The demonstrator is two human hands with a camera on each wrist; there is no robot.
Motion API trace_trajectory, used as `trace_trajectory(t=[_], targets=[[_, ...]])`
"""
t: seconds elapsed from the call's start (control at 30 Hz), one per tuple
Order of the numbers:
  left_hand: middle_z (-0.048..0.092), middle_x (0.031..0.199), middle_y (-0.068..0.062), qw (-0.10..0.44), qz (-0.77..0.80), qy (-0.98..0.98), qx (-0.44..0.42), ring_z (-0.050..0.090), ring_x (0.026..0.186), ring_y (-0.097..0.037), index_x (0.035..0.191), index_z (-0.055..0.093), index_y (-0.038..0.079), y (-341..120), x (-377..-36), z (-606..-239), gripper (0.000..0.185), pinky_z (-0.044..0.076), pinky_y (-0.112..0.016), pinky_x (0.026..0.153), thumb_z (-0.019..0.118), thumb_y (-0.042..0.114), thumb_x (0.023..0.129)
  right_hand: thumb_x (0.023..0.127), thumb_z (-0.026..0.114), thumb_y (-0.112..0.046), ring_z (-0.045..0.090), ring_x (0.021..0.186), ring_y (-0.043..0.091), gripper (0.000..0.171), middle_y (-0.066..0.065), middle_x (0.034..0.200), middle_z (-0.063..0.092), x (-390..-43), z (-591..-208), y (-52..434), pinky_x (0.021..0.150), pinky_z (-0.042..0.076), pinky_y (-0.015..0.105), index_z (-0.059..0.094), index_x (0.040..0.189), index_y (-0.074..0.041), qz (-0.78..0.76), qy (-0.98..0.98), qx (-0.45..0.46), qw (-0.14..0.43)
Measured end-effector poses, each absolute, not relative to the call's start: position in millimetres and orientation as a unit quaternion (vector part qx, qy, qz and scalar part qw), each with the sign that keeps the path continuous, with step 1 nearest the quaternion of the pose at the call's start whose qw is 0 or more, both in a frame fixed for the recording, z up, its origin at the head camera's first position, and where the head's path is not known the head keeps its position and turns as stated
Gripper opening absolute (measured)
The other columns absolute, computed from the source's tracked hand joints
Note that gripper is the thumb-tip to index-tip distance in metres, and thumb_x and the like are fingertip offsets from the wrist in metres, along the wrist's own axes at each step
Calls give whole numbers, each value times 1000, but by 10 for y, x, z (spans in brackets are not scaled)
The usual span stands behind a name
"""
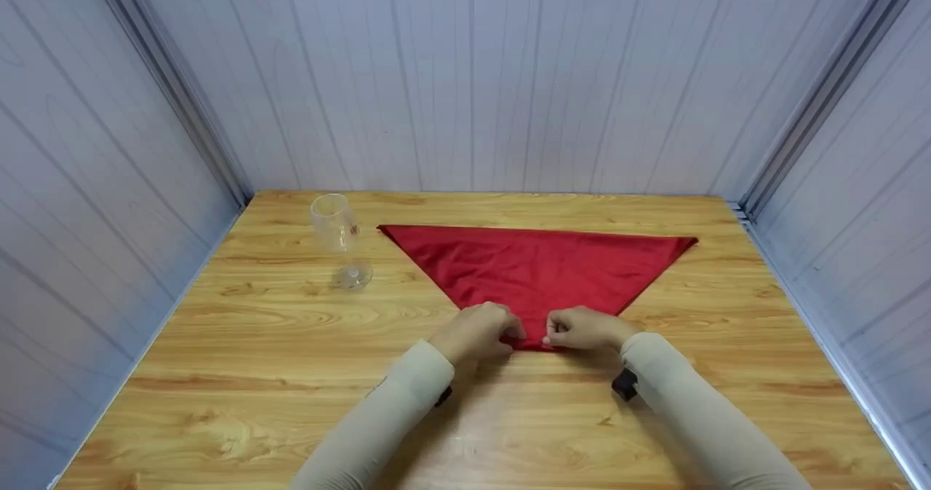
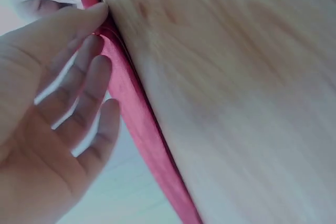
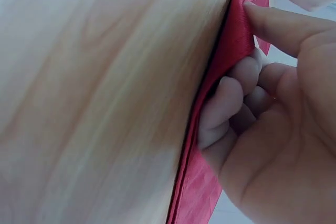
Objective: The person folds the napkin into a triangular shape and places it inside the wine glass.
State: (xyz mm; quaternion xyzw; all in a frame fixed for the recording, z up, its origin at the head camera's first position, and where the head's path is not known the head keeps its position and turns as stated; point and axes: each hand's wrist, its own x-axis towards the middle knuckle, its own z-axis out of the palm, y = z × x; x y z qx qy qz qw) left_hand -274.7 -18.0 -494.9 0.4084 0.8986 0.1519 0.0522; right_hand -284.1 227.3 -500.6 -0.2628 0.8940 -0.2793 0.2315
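Observation:
A red cloth (image 1: 538, 264) lies on the table, its long edge at the far side and its sides narrowing toward the near edge, which is folded into a narrow band. My left hand (image 1: 484, 330) pinches the left part of that near edge between thumb and index finger. In the left wrist view its other fingers (image 2: 100, 129) are loosely bent beside the red cloth (image 2: 139, 108). At the right part of the same edge, my right hand (image 1: 585, 328) grips the cloth (image 3: 236, 40), thumb on top and fingers curled at the fold.
An upright clear stemmed glass (image 1: 334, 232) stands on the wooden table (image 1: 240, 374), left of the cloth. Pale panelled walls (image 1: 465, 75) rise behind the table and at both sides.

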Motion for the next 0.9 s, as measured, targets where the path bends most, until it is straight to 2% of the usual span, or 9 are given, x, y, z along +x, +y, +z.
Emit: trace_trajectory(t=[0.2, 0.33, 0.43, 0.57, 0.7, 0.9], targets=[[73, 98, 9, 5, 121, 893, 434, 64, 96, -10, 105, 81, 21, -170, -2702, -4979, 20, 50, -24, 87, 82, 20, 85, 99, 64, -28, 46, 71, 10, 20, -6, 74, 50, -2832, -5013, 2282, 69, 39, 31, 59, 89, -13, -285, 891, -270, 228], [73, 93, 9, 16, 152, 898, 413, 65, 92, -10, 101, 81, 19, -140, -2712, -5017, 22, 51, -24, 83, 84, 32, 83, 100, 64, -28, 47, 72, 11, 19, -6, 74, 50, -2828, -5008, 2280, 69, 39, 32, 59, 89, -13, -282, 892, -269, 227], [73, 89, 11, 41, 190, 904, 381, 66, 88, -8, 97, 81, 19, -107, -2739, -5020, 26, 52, -24, 79, 87, 36, 79, 100, 64, -28, 47, 72, 11, 19, -6, 74, 50, -2832, -5008, 2275, 69, 39, 31, 59, 89, -13, -283, 893, -265, 227], [71, 84, 13, 71, 220, 910, 344, 63, 81, -5, 92, 80, 19, -68, -2789, -5028, 23, 52, -23, 73, 89, 34, 77, 100, 63, -28, 47, 72, 10, 18, -6, 74, 50, -2834, -5015, 2269, 69, 39, 31, 59, 89, -14, -284, 894, -262, 228], [70, 81, 12, 82, 211, 911, 344, 62, 76, -3, 90, 79, 18, -39, -2825, -5047, 15, 51, -20, 69, 85, 28, 82, 100, 62, -26, 47, 71, 11, 18, -6, 74, 50, -2827, -5027, 2266, 69, 39, 31, 59, 89, -14, -283, 893, -262, 230], [66, 74, 12, 27, 130, 917, 377, 59, 71, -5, 85, 77, 19, 15, -2821, -5030, 6, 51, -25, 67, 79, 24, 85, 101, 59, -20, 47, 72, 12, 14, -5, 76, 52, -2815, -5008, 2284, 69, 39, 32, 58, 90, -13, -293, 891, -258, 233]])
